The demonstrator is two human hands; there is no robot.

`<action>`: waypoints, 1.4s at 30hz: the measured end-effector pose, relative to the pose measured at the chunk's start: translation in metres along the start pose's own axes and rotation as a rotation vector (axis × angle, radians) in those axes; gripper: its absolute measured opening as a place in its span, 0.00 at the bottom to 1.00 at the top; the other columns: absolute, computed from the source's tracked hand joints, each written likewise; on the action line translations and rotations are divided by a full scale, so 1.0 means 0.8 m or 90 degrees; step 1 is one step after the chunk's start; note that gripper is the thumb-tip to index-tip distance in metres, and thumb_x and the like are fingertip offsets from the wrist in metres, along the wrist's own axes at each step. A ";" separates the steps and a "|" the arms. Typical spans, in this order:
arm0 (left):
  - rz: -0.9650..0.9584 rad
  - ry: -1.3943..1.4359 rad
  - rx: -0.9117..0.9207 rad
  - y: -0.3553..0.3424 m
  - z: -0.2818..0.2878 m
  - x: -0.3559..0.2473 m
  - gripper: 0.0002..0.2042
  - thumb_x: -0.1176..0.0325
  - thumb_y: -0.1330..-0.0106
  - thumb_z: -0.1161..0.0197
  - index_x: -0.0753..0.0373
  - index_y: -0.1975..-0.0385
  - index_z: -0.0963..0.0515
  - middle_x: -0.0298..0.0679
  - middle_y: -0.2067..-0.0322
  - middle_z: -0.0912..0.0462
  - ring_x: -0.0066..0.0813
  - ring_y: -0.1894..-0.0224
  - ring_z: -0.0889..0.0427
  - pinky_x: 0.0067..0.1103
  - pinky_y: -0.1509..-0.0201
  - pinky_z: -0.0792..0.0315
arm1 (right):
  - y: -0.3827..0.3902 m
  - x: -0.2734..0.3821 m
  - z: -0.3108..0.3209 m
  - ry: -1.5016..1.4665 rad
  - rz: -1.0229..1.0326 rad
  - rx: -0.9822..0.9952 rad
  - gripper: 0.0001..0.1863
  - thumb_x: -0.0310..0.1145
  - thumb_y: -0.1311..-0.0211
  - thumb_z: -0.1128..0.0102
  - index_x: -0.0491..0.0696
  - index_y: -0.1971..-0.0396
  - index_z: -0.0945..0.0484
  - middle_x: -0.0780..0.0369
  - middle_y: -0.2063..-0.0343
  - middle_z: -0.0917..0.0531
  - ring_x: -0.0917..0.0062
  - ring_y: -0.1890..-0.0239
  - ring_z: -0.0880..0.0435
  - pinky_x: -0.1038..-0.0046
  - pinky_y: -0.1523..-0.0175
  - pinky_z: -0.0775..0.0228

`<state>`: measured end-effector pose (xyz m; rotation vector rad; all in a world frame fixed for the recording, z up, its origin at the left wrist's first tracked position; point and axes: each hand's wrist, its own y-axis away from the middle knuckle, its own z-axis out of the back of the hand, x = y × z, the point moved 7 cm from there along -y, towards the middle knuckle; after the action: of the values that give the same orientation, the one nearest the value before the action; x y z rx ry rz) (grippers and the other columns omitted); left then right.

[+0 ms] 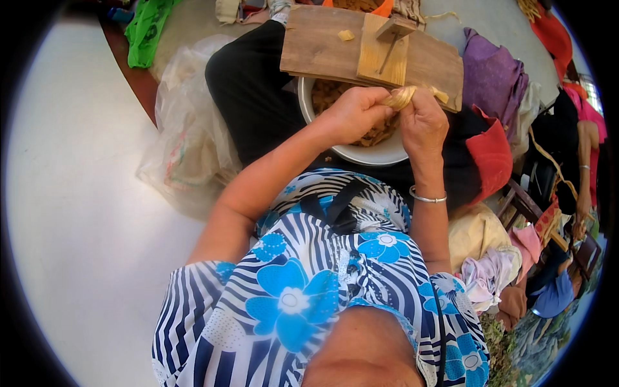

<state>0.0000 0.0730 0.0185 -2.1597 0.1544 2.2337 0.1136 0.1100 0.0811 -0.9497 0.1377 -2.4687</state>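
Both my hands are closed on a pale yellow, twisted strip (401, 98), whose exact kind I cannot make out. My left hand (360, 115) pinches one side of it between thumb and fingers. My right hand (424, 126), below a silver bangle, grips the other side, and a short end sticks out past the fist. Under them stands a white basin (361, 155) with many brown pieces (376, 137) in it. A wooden board (322, 45) lies across the far side of the basin. Fixed on it are a lighter plank (371, 55) and a small upright wooden piece with a thin rod (389, 53).
A small yellow scrap (346, 35) rests on the board. A clear plastic bag (193, 122) lies at my left, a green bag (147, 29) farther off. Purple cloth (493, 74) and red cloth (488, 155) are at my right. Other people (583, 129) sit beyond, at far right.
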 end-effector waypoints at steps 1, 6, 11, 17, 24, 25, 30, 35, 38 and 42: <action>-0.102 -0.229 -0.067 0.005 0.005 -0.015 0.07 0.73 0.40 0.43 0.63 0.63 0.25 0.31 0.78 0.23 0.26 0.79 0.27 0.22 0.75 0.33 | 0.005 -0.007 -0.007 -0.011 -0.034 0.032 0.09 0.35 0.35 0.45 0.46 0.65 0.19 0.62 0.73 0.17 0.77 0.70 0.18 0.78 0.64 0.30; -0.243 -0.579 -0.150 0.026 -0.003 -0.044 0.12 0.72 0.49 0.42 0.60 0.62 0.23 0.39 0.69 0.21 0.39 0.69 0.22 0.27 0.68 0.28 | 0.041 -0.073 -0.079 -0.544 -0.324 0.193 0.13 0.38 0.36 0.44 0.44 0.64 0.20 0.66 0.69 0.17 0.74 0.70 0.20 0.70 0.65 0.29; -0.358 -0.502 -0.247 0.033 -0.007 -0.045 0.15 0.71 0.47 0.42 0.60 0.57 0.25 0.40 0.65 0.21 0.43 0.68 0.22 0.30 0.66 0.27 | 0.056 -0.040 -0.092 -1.020 -0.555 0.267 0.16 0.39 0.36 0.43 0.42 0.56 0.24 0.66 0.63 0.19 0.78 0.60 0.21 0.75 0.58 0.29; -0.120 -0.386 -0.071 0.021 -0.006 -0.047 0.14 0.65 0.41 0.42 0.61 0.56 0.26 0.46 0.65 0.21 0.49 0.63 0.22 0.33 0.61 0.27 | 0.042 -0.055 -0.070 -0.698 -0.335 0.173 0.08 0.26 0.40 0.45 0.39 0.64 0.21 0.60 0.47 0.27 0.75 0.52 0.24 0.76 0.48 0.32; 0.031 -0.283 -0.071 0.001 -0.010 -0.034 0.12 0.66 0.38 0.47 0.63 0.58 0.26 0.52 0.66 0.21 0.49 0.62 0.22 0.32 0.61 0.29 | 0.020 -0.029 -0.019 -0.221 -0.008 0.032 0.08 0.19 0.46 0.45 0.38 0.66 0.21 0.54 0.48 0.27 0.68 0.49 0.26 0.73 0.45 0.35; 0.032 -0.294 -0.082 -0.001 -0.011 -0.030 0.12 0.66 0.38 0.48 0.64 0.59 0.26 0.52 0.66 0.20 0.47 0.63 0.22 0.32 0.62 0.29 | 0.020 -0.025 -0.015 -0.201 0.017 0.019 0.07 0.19 0.46 0.44 0.38 0.66 0.21 0.53 0.49 0.27 0.67 0.49 0.26 0.73 0.44 0.35; 0.063 0.085 -0.119 -0.007 -0.010 0.015 0.12 0.65 0.35 0.48 0.67 0.60 0.26 0.45 0.72 0.21 0.32 0.71 0.23 0.27 0.65 0.29 | 0.017 -0.009 -0.002 -0.199 0.062 -0.021 0.05 0.20 0.46 0.42 0.39 0.68 0.20 0.54 0.52 0.25 0.68 0.51 0.25 0.74 0.45 0.35; 0.267 0.273 -0.038 0.047 -0.024 0.017 0.09 0.68 0.32 0.50 0.67 0.63 0.25 0.43 0.77 0.25 0.24 0.75 0.28 0.21 0.69 0.31 | 0.010 -0.051 -0.001 -0.367 -0.081 -0.133 0.06 0.24 0.43 0.42 0.38 0.66 0.20 0.57 0.53 0.24 0.72 0.51 0.25 0.77 0.46 0.35; -0.017 -0.031 -0.121 0.052 0.002 0.002 0.07 0.68 0.34 0.47 0.63 0.65 0.24 0.41 0.77 0.24 0.25 0.77 0.26 0.21 0.73 0.31 | 0.014 -0.055 -0.026 -0.566 -0.195 -0.017 0.11 0.26 0.42 0.42 0.38 0.60 0.22 0.57 0.51 0.25 0.73 0.50 0.26 0.77 0.45 0.36; -0.238 -0.470 -0.201 0.054 0.020 -0.027 0.05 0.72 0.41 0.43 0.60 0.66 0.23 0.39 0.77 0.26 0.34 0.76 0.24 0.26 0.74 0.30 | 0.004 -0.065 -0.001 -0.442 -0.218 -0.036 0.16 0.31 0.41 0.40 0.40 0.54 0.24 0.58 0.50 0.25 0.75 0.50 0.26 0.76 0.44 0.37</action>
<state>-0.0190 0.0324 0.0431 -1.1596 -0.5955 2.7360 0.1477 0.1315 0.0483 -1.9198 -0.2066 -2.2656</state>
